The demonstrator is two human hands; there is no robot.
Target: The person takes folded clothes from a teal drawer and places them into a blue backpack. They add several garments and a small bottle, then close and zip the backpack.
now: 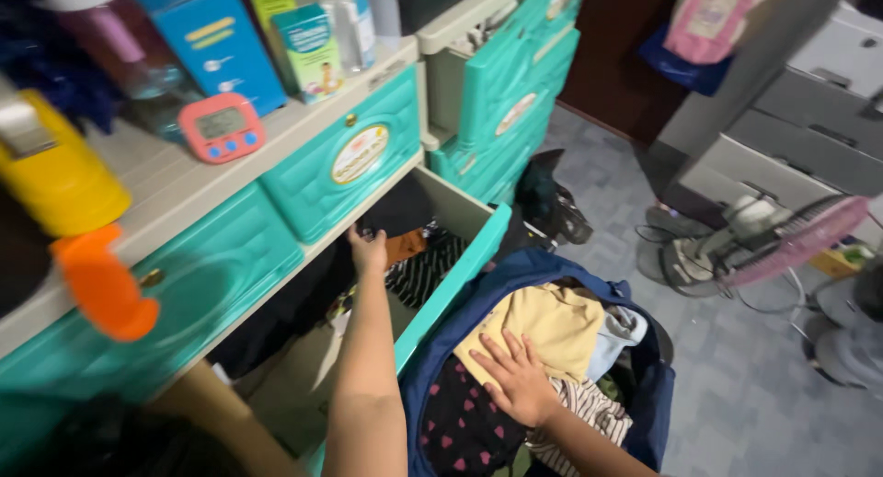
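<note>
Two hands: left in teal drawer, grip unclear; right flat, released, on laundry bag.

A teal plastic chest of drawers with a cream top fills the left side, and a second teal chest stands beside it, farther back. The floor is grey with a faint tile pattern (slightly mottled). At the far right stands a grey cabinet with drawers, and a dark wooden door or panel shows between it and the chests. A pink-bladed floor fan rests near the grey cabinet. Light is even and soft.
</note>
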